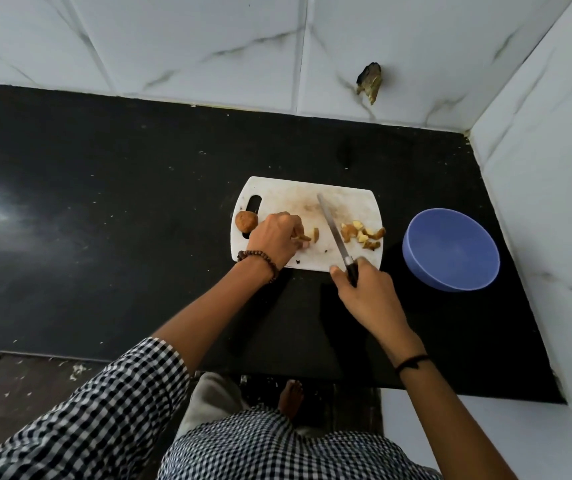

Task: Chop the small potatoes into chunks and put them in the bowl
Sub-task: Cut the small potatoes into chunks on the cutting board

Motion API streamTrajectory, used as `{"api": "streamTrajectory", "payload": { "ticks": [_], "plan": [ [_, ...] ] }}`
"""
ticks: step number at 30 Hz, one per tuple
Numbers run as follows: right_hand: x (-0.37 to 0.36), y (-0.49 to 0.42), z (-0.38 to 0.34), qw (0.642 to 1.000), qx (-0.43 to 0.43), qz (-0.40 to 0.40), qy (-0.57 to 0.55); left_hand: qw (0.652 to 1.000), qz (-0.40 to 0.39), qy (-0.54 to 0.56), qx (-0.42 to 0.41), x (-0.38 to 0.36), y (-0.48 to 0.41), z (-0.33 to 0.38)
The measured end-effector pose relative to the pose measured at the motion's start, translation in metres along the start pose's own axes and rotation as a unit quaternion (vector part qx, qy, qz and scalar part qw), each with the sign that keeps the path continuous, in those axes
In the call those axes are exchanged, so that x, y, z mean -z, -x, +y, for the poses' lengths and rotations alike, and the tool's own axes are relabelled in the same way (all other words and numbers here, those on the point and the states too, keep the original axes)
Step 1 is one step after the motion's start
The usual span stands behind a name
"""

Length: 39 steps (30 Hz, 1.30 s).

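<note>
A white cutting board [288,195] lies on the black counter. My left hand [274,237] sits on the board with its fingers curled on a potato piece [303,238]; another slice [316,234] lies just right of it. My right hand [364,285] grips the black handle of a knife [333,226], whose blade slants across the board between the two groups of pieces. A pile of cut potato chunks [364,235] rests at the board's right end. One whole small potato [246,221] sits at the left edge by the handle slot. The blue bowl [450,249] stands to the right and holds nothing.
The black counter [121,220] stretches far to the left of the board. White marble-tiled walls close it off behind [208,46] and on the right [554,202], close to the bowl. The counter's front edge runs near my body.
</note>
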State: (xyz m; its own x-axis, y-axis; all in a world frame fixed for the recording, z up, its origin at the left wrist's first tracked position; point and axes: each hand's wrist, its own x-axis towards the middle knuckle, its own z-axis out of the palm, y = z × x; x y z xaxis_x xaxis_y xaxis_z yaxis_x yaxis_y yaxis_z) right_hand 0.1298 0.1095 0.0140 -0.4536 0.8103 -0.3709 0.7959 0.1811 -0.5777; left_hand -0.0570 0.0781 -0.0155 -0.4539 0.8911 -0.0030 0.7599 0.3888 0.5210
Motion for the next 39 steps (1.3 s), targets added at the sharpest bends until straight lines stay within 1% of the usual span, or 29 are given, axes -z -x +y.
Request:
{"api": "streamTrajectory", "payload": {
  "ticks": [3, 6, 11, 17, 20, 24, 27, 29, 31, 34, 37, 39],
  "plan": [
    [-0.010, -0.029, -0.014, 0.998, 0.036, 0.059, 0.008, 1.000, -0.005, 0.011, -0.001, 0.003, 0.002, -0.004],
    [-0.020, -0.057, -0.024, 0.993, 0.057, 0.100, 0.011, 1.000, -0.013, 0.028, -0.003, 0.005, 0.005, -0.006],
    [-0.030, -0.082, -0.035, 0.987, 0.080, 0.131, 0.053, 0.999, -0.018, 0.037, -0.011, 0.003, 0.006, -0.008],
    [-0.022, -0.113, -0.068, 0.980, 0.119, 0.154, 0.047, 0.997, -0.040, 0.066, -0.019, 0.006, 0.006, -0.008],
    [-0.021, -0.130, -0.083, 0.981, 0.131, 0.137, 0.051, 0.996, -0.043, 0.070, -0.017, 0.006, 0.006, -0.008],
    [-0.019, -0.140, -0.083, 0.985, 0.118, 0.099, 0.075, 0.997, -0.027, 0.073, -0.015, 0.002, 0.005, -0.005],
    [-0.013, -0.126, -0.067, 0.988, 0.108, 0.108, 0.007, 0.995, -0.005, 0.097, -0.003, -0.003, 0.003, -0.001],
    [-0.009, -0.107, -0.052, 0.991, 0.081, 0.102, -0.038, 0.993, 0.009, 0.119, 0.012, -0.004, 0.001, 0.003],
    [-0.008, -0.088, -0.036, 0.992, 0.054, 0.087, -0.069, 0.991, 0.010, 0.131, 0.028, -0.005, -0.002, 0.006],
    [-0.013, -0.062, -0.016, 0.988, 0.013, 0.042, -0.147, 0.988, 0.000, 0.148, 0.051, -0.005, -0.006, 0.010],
    [-0.021, -0.042, -0.003, 0.987, -0.027, 0.012, -0.157, 0.985, -0.015, 0.151, 0.077, -0.002, -0.009, 0.012],
    [-0.024, -0.033, 0.001, 0.988, -0.034, 0.006, -0.151, 0.987, -0.016, 0.140, 0.080, 0.000, -0.009, 0.013]
  ]
}}
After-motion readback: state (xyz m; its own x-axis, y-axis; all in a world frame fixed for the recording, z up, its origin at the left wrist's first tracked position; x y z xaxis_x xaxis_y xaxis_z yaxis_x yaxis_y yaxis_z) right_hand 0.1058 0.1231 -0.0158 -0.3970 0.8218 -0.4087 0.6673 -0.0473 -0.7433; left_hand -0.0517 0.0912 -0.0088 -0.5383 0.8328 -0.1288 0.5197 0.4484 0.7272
